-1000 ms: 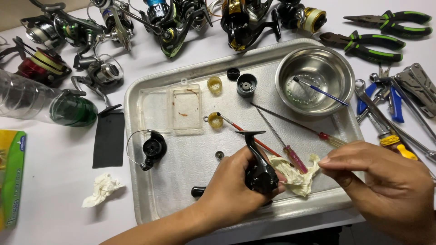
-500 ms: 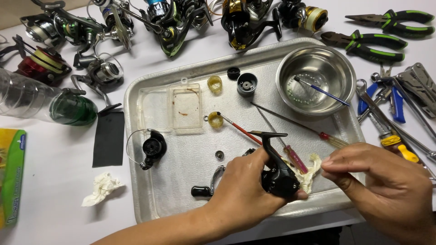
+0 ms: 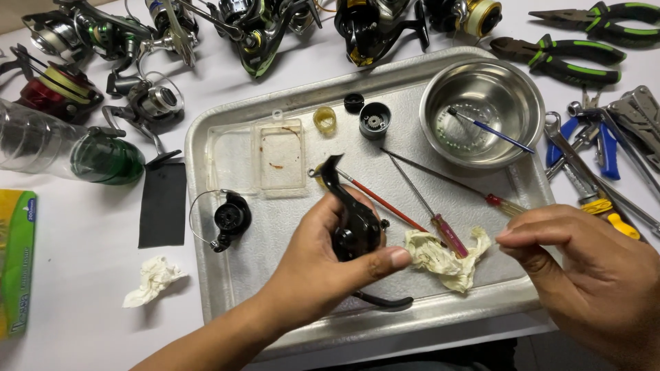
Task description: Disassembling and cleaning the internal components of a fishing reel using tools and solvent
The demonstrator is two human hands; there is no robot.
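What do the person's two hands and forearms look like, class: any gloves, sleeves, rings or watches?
Both the left hand and the right hand are bare: no gloves, rings or watch in view. The left forearm is uncovered to the picture's edge, with no sleeve showing. Fingernails are short and unpainted.

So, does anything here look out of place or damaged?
Nothing looks damaged. The left hand holds a black reel body over the metal tray, where its parts lie loose. One crumpled tissue lies outside the tray on the white table.
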